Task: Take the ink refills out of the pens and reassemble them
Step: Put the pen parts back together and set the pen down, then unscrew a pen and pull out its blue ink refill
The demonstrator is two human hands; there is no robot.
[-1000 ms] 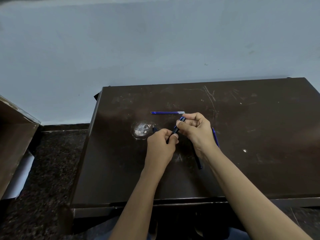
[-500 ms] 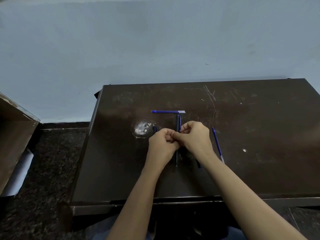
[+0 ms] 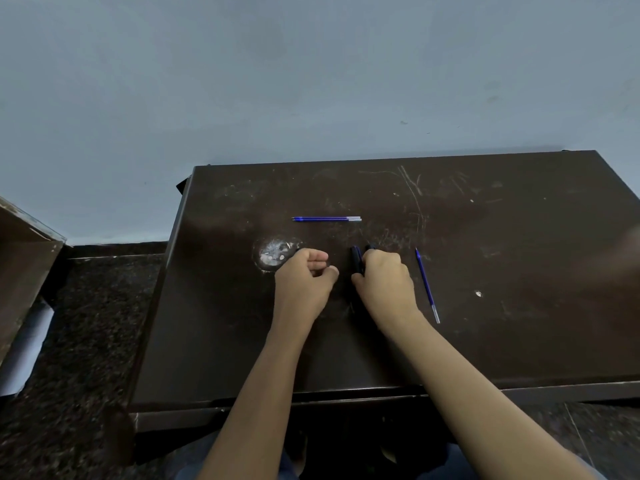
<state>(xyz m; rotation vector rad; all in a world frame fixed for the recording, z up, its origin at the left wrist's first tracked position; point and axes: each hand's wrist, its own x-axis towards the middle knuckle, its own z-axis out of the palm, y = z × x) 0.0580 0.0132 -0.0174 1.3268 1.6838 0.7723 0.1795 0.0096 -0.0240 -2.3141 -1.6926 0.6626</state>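
Observation:
Two dark blue pen barrels [image 3: 356,259] lie side by side on the dark brown table [image 3: 519,306], pointing away from me. My right hand [image 3: 386,284] covers their near part, its fingers curled down over them. My left hand [image 3: 304,275] rests on the table a little to their left, loosely fisted, thumb against forefinger, with nothing visible in it. Two blue ink refills [image 3: 327,219] lie together crosswise beyond the hands. A third blue refill [image 3: 427,285] lies slanted just right of my right hand.
A pale worn patch [image 3: 275,254] marks the tabletop beside my left hand. The table stands against a grey-blue wall [image 3: 311,81]. A brown board [image 3: 20,271] with white paper under it leans at the far left over a dark speckled floor [image 3: 86,323].
The pen that both hands held up has come down onto the table. My hands have separated: the left has moved left, while the right stays over the pens.

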